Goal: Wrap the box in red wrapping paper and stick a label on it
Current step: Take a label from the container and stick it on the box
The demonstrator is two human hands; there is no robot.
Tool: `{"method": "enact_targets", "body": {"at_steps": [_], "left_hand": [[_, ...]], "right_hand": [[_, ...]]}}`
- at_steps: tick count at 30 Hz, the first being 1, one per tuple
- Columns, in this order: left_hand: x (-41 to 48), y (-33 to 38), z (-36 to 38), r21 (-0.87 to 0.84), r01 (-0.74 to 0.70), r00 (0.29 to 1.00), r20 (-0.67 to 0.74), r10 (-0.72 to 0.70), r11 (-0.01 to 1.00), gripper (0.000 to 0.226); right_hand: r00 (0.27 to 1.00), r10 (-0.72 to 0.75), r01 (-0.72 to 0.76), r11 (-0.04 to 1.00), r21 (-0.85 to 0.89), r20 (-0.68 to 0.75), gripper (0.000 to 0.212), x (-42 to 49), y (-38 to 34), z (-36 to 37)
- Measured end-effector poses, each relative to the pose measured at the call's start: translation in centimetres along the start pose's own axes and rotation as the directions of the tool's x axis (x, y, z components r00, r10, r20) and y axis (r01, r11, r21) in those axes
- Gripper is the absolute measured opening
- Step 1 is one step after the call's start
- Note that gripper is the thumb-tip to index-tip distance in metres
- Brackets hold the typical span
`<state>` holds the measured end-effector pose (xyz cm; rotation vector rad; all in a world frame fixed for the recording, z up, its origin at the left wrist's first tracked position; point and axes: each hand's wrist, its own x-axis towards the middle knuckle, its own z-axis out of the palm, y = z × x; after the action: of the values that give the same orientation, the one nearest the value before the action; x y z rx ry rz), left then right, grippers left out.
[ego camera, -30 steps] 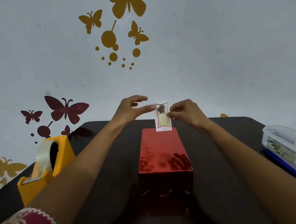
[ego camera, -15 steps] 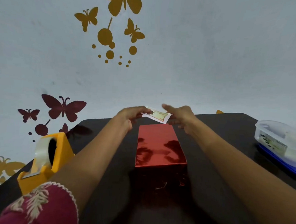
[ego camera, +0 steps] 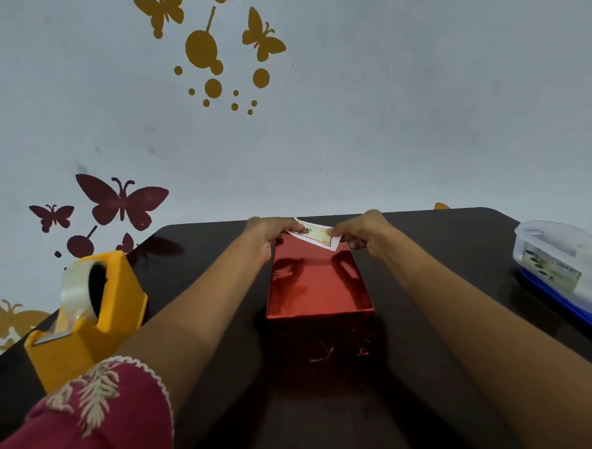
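A box [ego camera: 318, 287] wrapped in shiny red paper stands in the middle of the dark table [ego camera: 457, 267]. A small white label [ego camera: 316, 236] with a printed border and a flower lies nearly flat over the box's far top edge. My left hand [ego camera: 270, 233] pinches the label's left end. The right end is pinched by my right hand [ego camera: 362, 233]. Both hands hover at the far end of the box, and their reflections show on its glossy top.
A yellow tape dispenser [ego camera: 87, 316] with a clear roll stands at the left near the table's edge. A clear plastic container [ego camera: 566, 269] with a blue lid beneath sits at the right. A wall with butterfly stickers rises behind the table.
The label has gone from upright above the box to nearly flat and lower, close over the box's far top edge. Both hands came down with it.
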<state>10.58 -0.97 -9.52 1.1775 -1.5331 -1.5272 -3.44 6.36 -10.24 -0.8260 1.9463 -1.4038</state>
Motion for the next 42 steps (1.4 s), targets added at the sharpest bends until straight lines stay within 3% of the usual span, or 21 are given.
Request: {"method": "enact_targets", "body": {"at_steps": [9,16,23,28,32,33,35,38,41,42], "left_hand": [[1.3,-1.4,0.2,0.114,-0.088,0.984,-0.146,0.105,0.990,0.033],[1.7,-1.8,0.4,0.147,-0.073,0.983,-0.156,0.096,0.986,0.034],[2.5,-2.2,0.3,0.183,-0.056,0.987,-0.140,0.082,0.982,0.039],[3.1,-2.7,0.4,0.325,-0.069,0.979,-0.160,0.127,0.943,0.044],[3.2,-3.3,0.5,0.430,-0.089,0.971,-0.165,0.175,0.898,0.061],[3.2,-3.3,0.3,0.438,-0.088,0.970,-0.164,0.176,0.895,0.070],[3.3,-3.0,-0.3,0.323,-0.045,0.989,-0.119,0.088,0.945,0.088],[3.1,-2.0,-0.8,0.189,0.044,0.998,0.029,-0.050,0.981,0.099],[3.6,-2.4,0.0,0.293,0.003,1.000,-0.011,0.001,0.956,0.075],[4.0,-2.7,0.2,0.330,-0.015,0.999,-0.044,0.031,0.944,0.070]], "right_hand": [[0.998,-0.043,0.037,0.988,-0.149,-0.037,0.020,1.5,0.7,0.7],[0.989,-0.119,0.072,0.907,-0.415,-0.088,0.035,1.0,0.3,0.6],[0.988,-0.117,0.058,0.891,-0.450,-0.103,0.041,1.0,0.2,0.6],[0.982,-0.143,0.048,0.824,-0.565,-0.125,0.042,0.7,0.0,1.2],[0.964,-0.230,0.073,0.716,-0.694,-0.135,0.052,0.0,0.1,1.5],[0.971,-0.206,0.070,0.733,-0.676,-0.123,0.062,0.1,0.4,1.3],[0.999,-0.050,0.036,0.877,-0.480,-0.017,0.074,0.5,1.3,1.0],[0.990,0.046,-0.014,0.971,-0.237,0.132,0.070,0.6,2.4,1.3],[0.997,0.015,-0.002,0.989,-0.150,0.082,0.092,1.3,3.0,2.3],[0.998,0.000,0.010,0.987,-0.159,0.065,0.090,1.3,3.0,2.5]]}}
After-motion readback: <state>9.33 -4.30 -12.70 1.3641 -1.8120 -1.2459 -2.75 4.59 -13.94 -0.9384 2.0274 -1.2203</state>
